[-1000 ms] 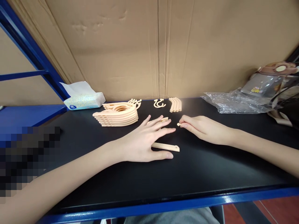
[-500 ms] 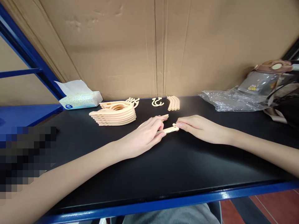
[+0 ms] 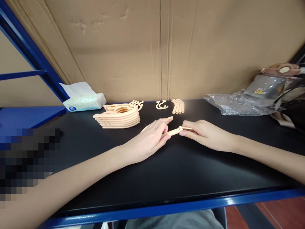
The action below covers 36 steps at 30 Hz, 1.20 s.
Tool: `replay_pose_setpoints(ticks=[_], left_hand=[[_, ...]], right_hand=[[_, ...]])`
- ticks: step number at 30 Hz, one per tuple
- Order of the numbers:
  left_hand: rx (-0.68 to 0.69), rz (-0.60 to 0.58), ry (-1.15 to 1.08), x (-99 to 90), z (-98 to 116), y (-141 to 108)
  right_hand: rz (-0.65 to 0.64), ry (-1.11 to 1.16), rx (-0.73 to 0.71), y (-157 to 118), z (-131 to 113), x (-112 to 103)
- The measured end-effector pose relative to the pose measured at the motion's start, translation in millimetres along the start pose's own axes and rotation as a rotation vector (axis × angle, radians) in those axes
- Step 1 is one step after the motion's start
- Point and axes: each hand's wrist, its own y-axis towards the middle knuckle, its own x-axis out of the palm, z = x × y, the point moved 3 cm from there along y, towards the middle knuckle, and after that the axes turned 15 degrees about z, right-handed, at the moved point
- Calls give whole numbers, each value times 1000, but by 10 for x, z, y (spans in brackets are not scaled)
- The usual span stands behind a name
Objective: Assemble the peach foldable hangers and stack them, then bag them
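Strip [image 3: 173,132], pale cream, narrow, holed near tip

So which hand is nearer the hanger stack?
The left. The left hand is just right of the hanger stack; the right hand is farther right, past the left hand.

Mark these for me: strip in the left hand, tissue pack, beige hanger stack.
Strip [image 3: 174,131]: head view, bare stretch right of the fingers.
Tissue pack [image 3: 83,103]: head view, front of the wrapper.
Hanger stack [image 3: 121,122]: head view, near side, among the layered edges.
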Motion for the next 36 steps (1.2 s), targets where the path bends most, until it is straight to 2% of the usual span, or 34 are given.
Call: replay_pose_setpoints(ticks=[10,17,28,36], left_hand=[[89,-54,108,0,15,2],[115,-62,95,-6,30,14],[82,-73,51,-3,28,4],[58,-97,11,-12,22,9]], right_hand=[[2,-298,-96,-32,-21,22],[71,-544,-313,-50,-16,35],[167,-745,-554,-53,-33,32],[234,-732,-657,-60,-39,-9]])
